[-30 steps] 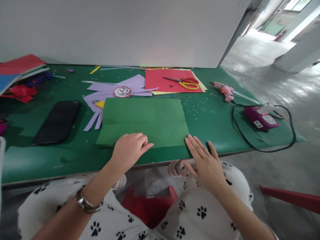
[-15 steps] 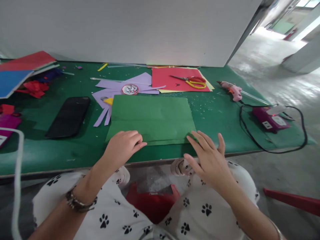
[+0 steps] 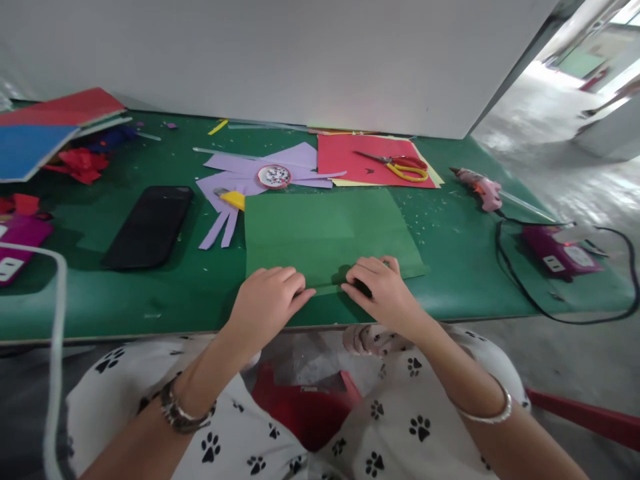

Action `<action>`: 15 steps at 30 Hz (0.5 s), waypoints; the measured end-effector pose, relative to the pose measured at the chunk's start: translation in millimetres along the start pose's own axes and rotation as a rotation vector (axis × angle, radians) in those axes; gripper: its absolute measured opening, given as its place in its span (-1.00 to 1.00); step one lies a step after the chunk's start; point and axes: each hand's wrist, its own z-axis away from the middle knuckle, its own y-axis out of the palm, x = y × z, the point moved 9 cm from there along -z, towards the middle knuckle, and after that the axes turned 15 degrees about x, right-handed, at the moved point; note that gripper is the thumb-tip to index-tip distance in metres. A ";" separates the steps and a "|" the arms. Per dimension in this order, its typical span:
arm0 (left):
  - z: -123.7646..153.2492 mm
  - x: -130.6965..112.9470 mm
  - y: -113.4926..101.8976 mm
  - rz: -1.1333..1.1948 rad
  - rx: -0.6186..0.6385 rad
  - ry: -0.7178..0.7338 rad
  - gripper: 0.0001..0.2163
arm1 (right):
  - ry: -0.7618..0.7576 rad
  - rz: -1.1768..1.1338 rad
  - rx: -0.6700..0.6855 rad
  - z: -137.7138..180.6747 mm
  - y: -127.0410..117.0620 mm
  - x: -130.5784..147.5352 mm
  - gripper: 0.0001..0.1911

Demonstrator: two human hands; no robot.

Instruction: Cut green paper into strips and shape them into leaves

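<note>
A sheet of green paper (image 3: 325,230) lies on the green table in front of me, its near edge folded over in a narrow strip. My left hand (image 3: 273,297) is closed on the near edge at the left, thumb pointing right along the fold. My right hand (image 3: 383,293) grips the same edge right of the middle, fingers curled over it and thumb beneath. Just beyond the paper are lilac paper pieces (image 3: 295,157), a round dish of small beads (image 3: 273,176) and a yellow-handled cutter (image 3: 233,198) partly under the sheet.
Scissors (image 3: 400,167) rest on red paper (image 3: 340,157) at the back. A pink glue gun (image 3: 483,188) and a purple power socket (image 3: 560,252) with a looping black cable are at the right. A black phone (image 3: 149,227) and red and blue boards (image 3: 35,150) lie left.
My right hand has moved left and closed on the paper's near edge. The green sheet has turned slightly and my left hand has slid right with it. The view has shifted a little.
</note>
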 end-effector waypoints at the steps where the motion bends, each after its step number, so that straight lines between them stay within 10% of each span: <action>1: 1.3 1.1 -0.5 0.009 0.002 0.012 -0.74 | -0.004 0.000 -0.002 0.4 -0.4 0.4 -0.83; 15: 6.6 7.8 1.7 0.068 0.005 -0.038 -0.71 | 0.035 0.095 0.028 -0.4 0.2 1.4 -0.78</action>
